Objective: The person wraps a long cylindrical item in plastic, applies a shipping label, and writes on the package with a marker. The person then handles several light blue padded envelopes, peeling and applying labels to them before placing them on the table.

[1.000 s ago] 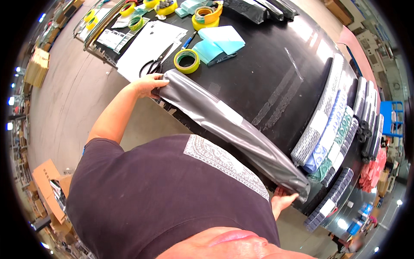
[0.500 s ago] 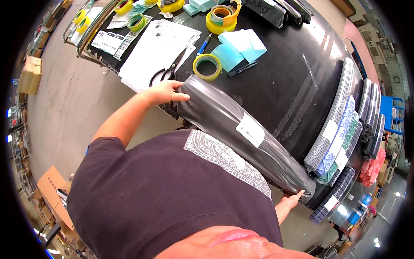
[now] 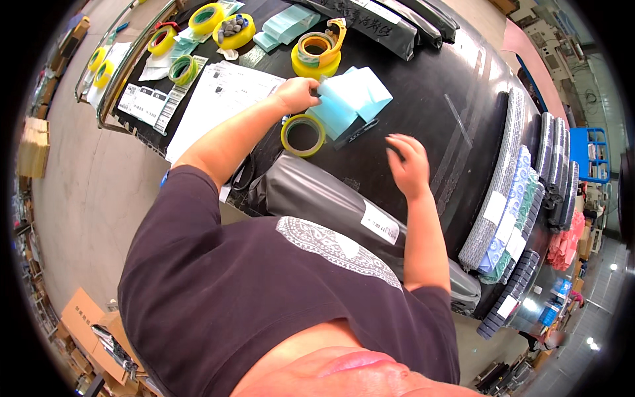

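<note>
Grey bag (image 3: 317, 185) lies along the table's (image 3: 423, 126) near edge, contents hidden. Left hand (image 3: 299, 95), fingers curled, is at the blue sheets (image 3: 360, 96); any hold, can't tell. Looks like sheet-handling; thin edges call for a pinch. Right hand (image 3: 409, 167) hovers empty, fingers parted. Beyond, a tape ring (image 3: 233, 42) cradles grey lumps (image 3: 233, 26).

And here it is, a broad, black-topped worktable (image 3: 426, 83), pale light glaring off its far side! Left of the table stretches a smooth grey floor (image 3: 86, 198); far left of the table rises a stack of flat tan pieces (image 3: 36, 151). Near the table's lower left sits an open brown cardboard box (image 3: 83, 321). Past the table's right side, a blue metal-framed rack (image 3: 589, 155); beyond its far-right corner, a long pink surface (image 3: 520, 43)!
</note>
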Demonstrator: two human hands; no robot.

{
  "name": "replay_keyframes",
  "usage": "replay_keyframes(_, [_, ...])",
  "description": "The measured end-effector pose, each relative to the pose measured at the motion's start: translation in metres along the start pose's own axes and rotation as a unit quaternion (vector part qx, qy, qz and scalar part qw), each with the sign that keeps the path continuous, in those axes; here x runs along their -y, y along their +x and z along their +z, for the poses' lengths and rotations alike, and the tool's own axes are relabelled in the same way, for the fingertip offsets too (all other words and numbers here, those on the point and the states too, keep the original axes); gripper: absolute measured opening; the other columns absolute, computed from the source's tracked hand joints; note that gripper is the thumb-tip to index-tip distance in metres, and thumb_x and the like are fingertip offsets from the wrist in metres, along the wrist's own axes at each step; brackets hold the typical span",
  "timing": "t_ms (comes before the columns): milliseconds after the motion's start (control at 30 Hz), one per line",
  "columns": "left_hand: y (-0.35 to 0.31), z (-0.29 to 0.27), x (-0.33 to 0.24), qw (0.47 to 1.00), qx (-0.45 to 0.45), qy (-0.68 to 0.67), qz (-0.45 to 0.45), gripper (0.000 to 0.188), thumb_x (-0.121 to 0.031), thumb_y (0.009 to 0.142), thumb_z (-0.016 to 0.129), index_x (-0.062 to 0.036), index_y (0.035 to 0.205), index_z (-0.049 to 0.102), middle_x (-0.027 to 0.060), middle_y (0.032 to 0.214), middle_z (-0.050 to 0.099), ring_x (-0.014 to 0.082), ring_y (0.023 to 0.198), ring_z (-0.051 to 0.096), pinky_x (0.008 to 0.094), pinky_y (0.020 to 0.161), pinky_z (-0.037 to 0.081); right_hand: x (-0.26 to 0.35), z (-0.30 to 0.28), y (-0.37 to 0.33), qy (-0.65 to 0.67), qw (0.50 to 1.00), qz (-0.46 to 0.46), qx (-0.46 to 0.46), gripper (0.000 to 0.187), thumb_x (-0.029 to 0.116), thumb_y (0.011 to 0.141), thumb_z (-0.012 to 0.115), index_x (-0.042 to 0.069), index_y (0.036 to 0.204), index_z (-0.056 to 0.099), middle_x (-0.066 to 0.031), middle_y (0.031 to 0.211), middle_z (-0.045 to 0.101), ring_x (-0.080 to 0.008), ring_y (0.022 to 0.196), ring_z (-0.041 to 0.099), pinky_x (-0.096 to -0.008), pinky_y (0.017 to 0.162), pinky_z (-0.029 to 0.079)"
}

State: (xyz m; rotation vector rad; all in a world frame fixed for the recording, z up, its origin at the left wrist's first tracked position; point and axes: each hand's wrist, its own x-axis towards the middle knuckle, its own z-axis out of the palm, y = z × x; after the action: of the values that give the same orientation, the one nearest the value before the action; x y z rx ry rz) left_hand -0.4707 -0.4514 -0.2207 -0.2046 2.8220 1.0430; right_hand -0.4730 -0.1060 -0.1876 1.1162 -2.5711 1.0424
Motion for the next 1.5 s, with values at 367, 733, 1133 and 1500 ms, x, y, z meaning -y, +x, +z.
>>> replay_keyframes(367, [0.073,-0.012,-0.115,0.854,-0.008,-0.514,-0.080,0.032,-0.033,0.094,0.063,-0.0032,0.105,0.062,0.0046,0.099,0.061,0.0145,0.094,0.060,0.0301,0.077,0.056,-0.034,0.083,0.087,0.128,0.987,0.097,0.020,0.068,0.018,0.068,0.082,0.003,0.128,0.054,-0.0166,0.128,0.057,-0.0313,0.122,0.052,-0.0389,0.104,0.041])
replay_keyframes(733, [0.039,0.000,-0.042,0.942,0.048,-0.329,-0.045,0.082,-0.031,0.082,0.077,0.0075,0.142,0.037,0.0192,0.127,0.059,0.0219,0.113,0.059,0.0319,0.099,0.045,-0.065,0.065,0.111,0.596,0.730,0.316,-0.108,0.038,0.020,0.096,0.060,-0.005,0.125,0.055,-0.0115,0.121,0.063,-0.0226,0.111,0.060,-0.0350,0.097,0.046])
replay_keyframes(1133, [0.069,-0.019,-0.092,0.878,0.059,-0.473,-0.042,0.037,-0.011,0.081,0.076,0.0009,0.113,0.063,0.0091,0.099,0.069,0.0164,0.085,0.067,0.0330,0.077,0.056,-0.072,0.048,0.121,0.668,0.683,0.293,-0.045,0.101,0.080,0.082,0.045,0.001,0.146,0.032,-0.0202,0.140,0.048,-0.0310,0.131,0.041,-0.0440,0.108,0.029])
replay_keyframes(1500, [0.107,-0.002,-0.091,0.810,0.084,-0.579,0.031,0.052,-0.035,0.095,0.061,-0.0004,0.132,0.047,0.0135,0.119,0.062,0.0204,0.112,0.058,0.0345,0.101,0.042,-0.061,0.069,0.097,0.600,0.715,0.355,-0.048,0.033,0.016,0.093,0.065,0.001,0.121,0.057,-0.0059,0.109,0.065,-0.0171,0.097,0.064,-0.0334,0.085,0.053])
